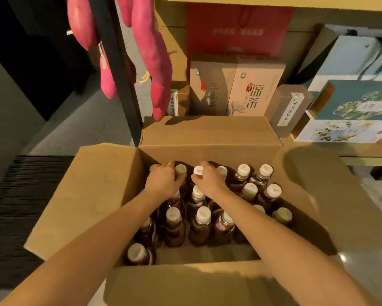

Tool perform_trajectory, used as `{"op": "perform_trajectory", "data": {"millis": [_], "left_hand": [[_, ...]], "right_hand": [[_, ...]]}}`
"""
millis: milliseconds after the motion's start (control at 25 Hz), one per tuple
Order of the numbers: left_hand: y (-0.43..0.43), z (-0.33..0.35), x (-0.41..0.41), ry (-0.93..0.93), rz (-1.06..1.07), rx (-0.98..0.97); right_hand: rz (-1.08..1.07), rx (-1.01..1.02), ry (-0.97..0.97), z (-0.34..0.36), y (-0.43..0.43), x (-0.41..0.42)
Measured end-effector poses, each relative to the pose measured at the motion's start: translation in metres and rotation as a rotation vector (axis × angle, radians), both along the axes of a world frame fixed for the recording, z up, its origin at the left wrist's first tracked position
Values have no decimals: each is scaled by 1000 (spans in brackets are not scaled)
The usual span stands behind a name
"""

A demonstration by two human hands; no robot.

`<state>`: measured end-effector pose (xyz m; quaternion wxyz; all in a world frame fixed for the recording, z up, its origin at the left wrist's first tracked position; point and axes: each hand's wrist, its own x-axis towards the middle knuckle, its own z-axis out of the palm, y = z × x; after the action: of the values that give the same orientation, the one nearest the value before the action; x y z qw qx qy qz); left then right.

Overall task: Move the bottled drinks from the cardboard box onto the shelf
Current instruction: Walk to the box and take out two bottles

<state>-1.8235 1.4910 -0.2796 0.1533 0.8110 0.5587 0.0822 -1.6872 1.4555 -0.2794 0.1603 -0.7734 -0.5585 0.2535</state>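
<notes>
A: Head view, looking steeply down. Cardboard box [97,195] open, flaps spread out, just in front of the shelf [340,150].
B: Bottles?
A: Bottles [202,226] inside the box, upright in rows, dark brown drink, pale caps.
B: Left hand?
A: Left hand [163,181] at the far row, back of hand up, fingers curled round the neck of a grey-capped bottle [180,170], gripping it. Forearm stretched in from bottom left.
B: Right?
A: Right hand [209,180] just beside the left, not touching it. Thumb and curled fingers pinching a white-capped bottle [198,170] at the cap. Forearm in from bottom right, crossing above the middle rows.
B: Lifted?
A: Cannot tell. Both held caps about level with the neighbours.
B: On the shelf?
A: Two tan tea cartons [254,89] right behind the box, red bag [236,29] behind those, frosted jar [289,109] to the right, teal gift box [357,102] further right.
B: Anything else?
A: Pink stuffed shapes [150,51] hanging by a black post [117,74], upper left. Dark ribbed mat [20,206] left of the box.
</notes>
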Motion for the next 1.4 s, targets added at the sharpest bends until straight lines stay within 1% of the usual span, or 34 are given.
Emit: {"op": "perform_trajectory", "data": {"millis": [80,120,160,200,280,440,520,560,640,720,800,920,1120,1280,1400], "left_hand": [[-2,-3,7,57,-26,153],[-3,-5,10,71,-37,191],[-3,-8,13,55,-35,185],[-4,-12,16,-1,-14,149],[-3,-16,20,-158,69,6],[15,-24,21,-424,346,-453],[24,-27,19,-564,397,-626],[27,-29,18,-586,397,-680],[32,-31,18,-502,399,-735],[36,-33,18,-377,411,-734],[37,-36,19,-316,411,-694],[34,-40,18,-346,392,-641],[31,-45,14,-373,368,-553],[24,-39,10,-371,267,-427],[16,-26,8,-410,203,-347]], "right_hand": [[-70,-17,-18,-6,8,-5],[-79,-28,-31,-9,11,-6],[-85,-42,-35,-11,15,-7],[-98,-53,-24,-14,18,-7],[-151,-62,40,-20,22,-6],[-291,-63,213,-31,28,-4],[-310,-84,289,-35,29,2],[-317,-96,339,-36,30,5],[-313,-131,426,-37,28,12],[-262,-144,423,-43,27,17],[-213,-100,377,-49,24,18],[-215,-13,410,-56,19,16],[-170,43,438,-58,19,15],[-178,87,468,-55,18,11],[-168,139,464,-43,16,8]]}}
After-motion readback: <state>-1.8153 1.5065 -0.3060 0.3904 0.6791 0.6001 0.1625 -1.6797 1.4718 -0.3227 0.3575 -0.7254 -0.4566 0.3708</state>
